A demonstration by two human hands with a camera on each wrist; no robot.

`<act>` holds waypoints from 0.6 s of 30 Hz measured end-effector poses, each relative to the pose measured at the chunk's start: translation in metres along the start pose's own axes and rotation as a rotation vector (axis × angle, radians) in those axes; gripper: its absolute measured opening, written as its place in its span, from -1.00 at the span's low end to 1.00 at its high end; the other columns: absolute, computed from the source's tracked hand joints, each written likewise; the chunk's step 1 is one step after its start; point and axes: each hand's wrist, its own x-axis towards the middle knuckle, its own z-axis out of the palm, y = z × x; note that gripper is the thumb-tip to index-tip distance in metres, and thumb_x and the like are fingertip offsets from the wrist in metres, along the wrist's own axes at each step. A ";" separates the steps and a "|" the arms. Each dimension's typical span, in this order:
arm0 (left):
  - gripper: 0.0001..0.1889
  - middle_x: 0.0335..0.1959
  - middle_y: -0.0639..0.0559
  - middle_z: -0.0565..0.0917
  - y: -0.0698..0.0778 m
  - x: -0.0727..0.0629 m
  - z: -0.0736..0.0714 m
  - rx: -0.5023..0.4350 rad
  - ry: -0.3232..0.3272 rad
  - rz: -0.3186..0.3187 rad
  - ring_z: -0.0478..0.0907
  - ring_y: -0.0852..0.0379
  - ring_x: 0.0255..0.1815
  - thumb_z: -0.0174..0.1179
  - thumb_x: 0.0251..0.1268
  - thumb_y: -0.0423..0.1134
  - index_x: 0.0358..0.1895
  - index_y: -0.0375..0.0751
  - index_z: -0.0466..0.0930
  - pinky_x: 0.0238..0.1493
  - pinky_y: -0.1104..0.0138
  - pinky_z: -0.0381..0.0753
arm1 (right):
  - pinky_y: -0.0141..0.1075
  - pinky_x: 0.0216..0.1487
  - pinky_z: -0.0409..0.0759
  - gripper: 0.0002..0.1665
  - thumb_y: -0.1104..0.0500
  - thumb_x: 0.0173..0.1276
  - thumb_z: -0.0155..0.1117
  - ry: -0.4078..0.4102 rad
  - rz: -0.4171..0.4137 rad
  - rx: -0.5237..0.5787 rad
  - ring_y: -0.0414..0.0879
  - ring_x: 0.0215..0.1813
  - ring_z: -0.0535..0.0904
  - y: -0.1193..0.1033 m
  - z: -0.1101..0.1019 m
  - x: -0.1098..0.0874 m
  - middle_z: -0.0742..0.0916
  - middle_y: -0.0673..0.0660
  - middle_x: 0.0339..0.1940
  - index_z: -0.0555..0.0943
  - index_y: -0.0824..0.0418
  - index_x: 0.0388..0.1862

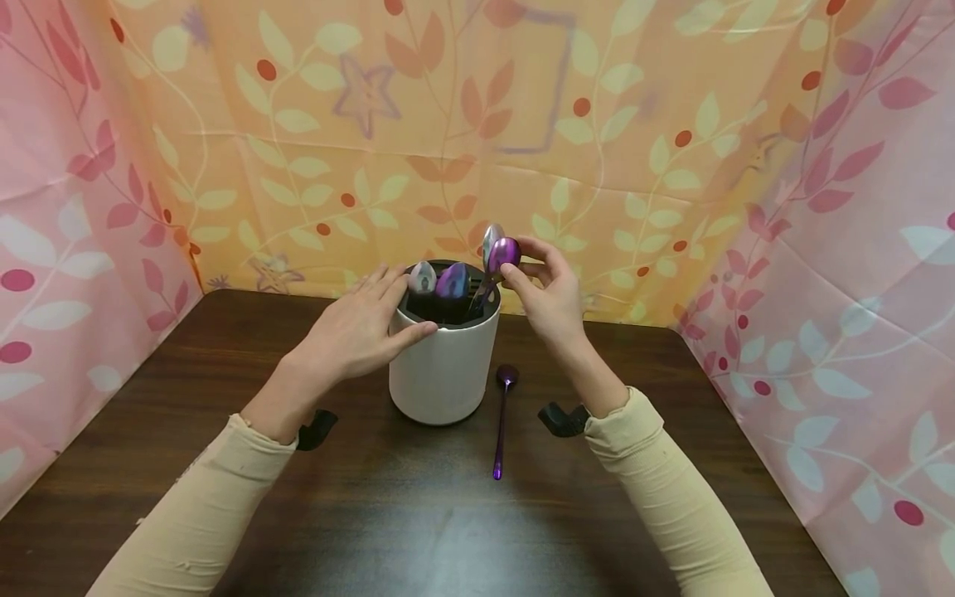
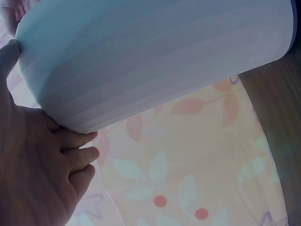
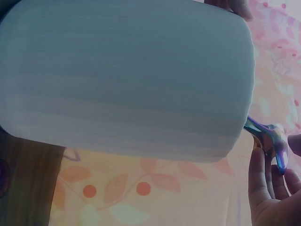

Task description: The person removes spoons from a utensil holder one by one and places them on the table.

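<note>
A white utensil holder with a black slotted top stands upright on the table. My left hand rests on its left rim, thumb along the front edge and fingers reaching over the back; the left wrist view shows those fingers nearly straight against the wall. At the right rim my right hand pinches the bowl of a purple spoon between thumb and fingers, its handle leading down into the holder. Beside it rises a silvery spoon. A silver spoon and a purple-blue spoon stand farther left.
Another purple spoon lies on the dark wooden table, right of the holder, its bowl facing away from me. Flowered cloth hangs behind the table and on both sides. A black wrist mount sits below the right wrist.
</note>
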 end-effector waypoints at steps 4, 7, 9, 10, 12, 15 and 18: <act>0.04 0.68 -0.22 0.10 0.000 0.000 0.000 0.000 0.002 -0.001 -0.07 -0.28 0.70 -0.12 0.45 0.52 0.64 -0.30 0.13 0.65 -0.13 0.00 | -0.33 -0.01 0.75 -0.44 0.39 0.40 0.41 0.002 0.005 -0.018 -0.05 -0.03 0.67 -0.002 0.002 0.001 0.61 0.25 0.22 0.53 0.39 0.35; 0.05 0.69 -0.22 0.09 0.001 0.000 0.000 -0.002 -0.005 -0.003 -0.08 -0.28 0.70 -0.13 0.45 0.53 0.64 -0.31 0.11 0.65 -0.13 -0.02 | -0.36 -0.02 0.74 -0.42 0.40 0.39 0.41 0.008 0.007 -0.027 -0.06 -0.03 0.65 -0.003 0.004 0.001 0.60 0.26 0.22 0.52 0.39 0.37; 0.05 0.69 -0.23 0.08 0.001 0.000 0.000 -0.003 -0.007 -0.003 -0.08 -0.28 0.70 -0.13 0.45 0.53 0.64 -0.32 0.11 0.66 -0.13 -0.04 | -0.36 -0.04 0.75 -0.42 0.41 0.39 0.41 0.006 0.010 -0.017 -0.08 -0.04 0.65 -0.004 0.004 0.001 0.59 0.25 0.22 0.51 0.40 0.37; 0.05 0.68 -0.23 0.08 0.001 0.000 0.000 -0.003 -0.006 -0.002 -0.08 -0.28 0.70 -0.13 0.45 0.52 0.64 -0.32 0.11 0.66 -0.12 -0.05 | -0.35 -0.05 0.76 -0.42 0.42 0.39 0.40 0.002 0.011 -0.009 -0.09 -0.06 0.65 -0.004 0.004 0.002 0.59 0.25 0.21 0.51 0.41 0.37; 0.04 0.68 -0.24 0.09 0.001 0.000 0.000 0.000 -0.003 0.000 -0.07 -0.29 0.70 -0.12 0.45 0.52 0.64 -0.32 0.12 0.65 -0.13 -0.03 | -0.33 -0.09 0.77 -0.41 0.45 0.38 0.39 -0.015 0.012 0.029 -0.11 -0.10 0.66 -0.005 0.005 0.002 0.58 0.24 0.19 0.49 0.46 0.37; 0.04 0.68 -0.23 0.09 0.000 0.000 0.000 0.002 0.000 -0.002 -0.07 -0.28 0.70 -0.12 0.45 0.52 0.63 -0.31 0.13 0.65 -0.13 -0.01 | -0.29 -0.12 0.79 -0.42 0.49 0.38 0.37 -0.042 0.026 0.095 -0.13 -0.18 0.68 -0.007 0.005 0.002 0.59 0.21 0.11 0.47 0.50 0.36; 0.04 0.68 -0.23 0.09 0.000 0.000 0.000 0.002 0.001 -0.004 -0.07 -0.28 0.70 -0.11 0.45 0.52 0.63 -0.31 0.13 0.65 -0.14 -0.01 | -0.25 -0.14 0.80 -0.44 0.51 0.38 0.35 -0.065 0.055 0.147 -0.11 -0.21 0.71 -0.010 0.005 0.003 0.61 0.18 0.05 0.49 0.48 0.34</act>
